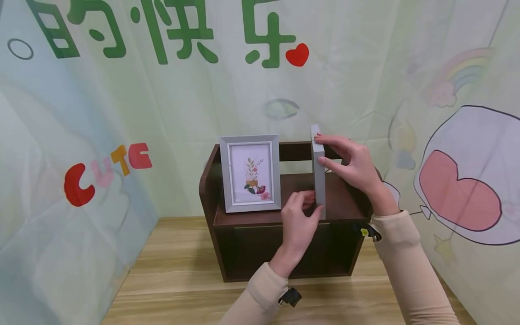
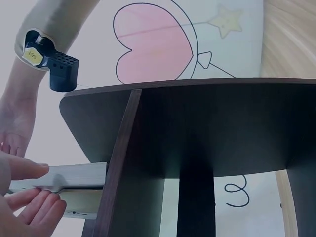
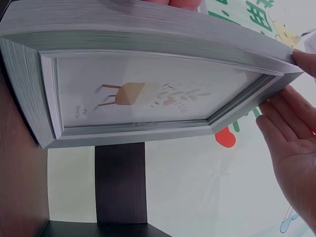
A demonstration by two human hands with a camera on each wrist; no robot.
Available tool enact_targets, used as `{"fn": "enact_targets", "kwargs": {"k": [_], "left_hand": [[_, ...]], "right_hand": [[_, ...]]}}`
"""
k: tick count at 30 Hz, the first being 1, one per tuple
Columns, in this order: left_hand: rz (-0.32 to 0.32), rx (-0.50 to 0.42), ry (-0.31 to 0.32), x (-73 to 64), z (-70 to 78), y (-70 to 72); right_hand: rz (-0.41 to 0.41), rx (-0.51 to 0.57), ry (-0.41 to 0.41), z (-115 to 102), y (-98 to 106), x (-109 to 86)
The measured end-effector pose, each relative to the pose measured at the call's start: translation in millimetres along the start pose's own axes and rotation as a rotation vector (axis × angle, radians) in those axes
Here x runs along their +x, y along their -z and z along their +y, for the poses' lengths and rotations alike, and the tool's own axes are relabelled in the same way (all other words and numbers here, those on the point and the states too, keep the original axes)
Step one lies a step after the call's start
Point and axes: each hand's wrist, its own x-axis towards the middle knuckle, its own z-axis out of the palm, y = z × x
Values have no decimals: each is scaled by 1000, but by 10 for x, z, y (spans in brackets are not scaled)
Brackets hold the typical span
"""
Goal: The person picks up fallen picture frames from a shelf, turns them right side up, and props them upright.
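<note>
A grey picture frame stands upright on the shelf top, turned nearly edge-on in the head view. My left hand pinches its lower part between thumb and fingers. Higher up, my right hand holds the same frame near its top corner, thumb on the near edge. The right wrist view shows the picture inside this frame, a tan chair-like shape with pale leaves. To the left, a second grey picture frame with a floral print faces forward on the shelf top, untouched.
The dark brown shelf has raised sides, a back rail and an open lower compartment. It stands on a wood-grain table. Printed cloth hangs behind and on both sides.
</note>
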Motion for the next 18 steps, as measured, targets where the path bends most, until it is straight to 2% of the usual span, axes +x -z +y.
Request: {"fn": "enact_targets", "kwargs": {"k": [14,18], "left_hand": [[-49,6,12,11,34,-4],[-50,15,36,9,14,14]], "right_hand": [[-22,48,-7,56,54,-7],[-20,54,6,64,58,-16]]}}
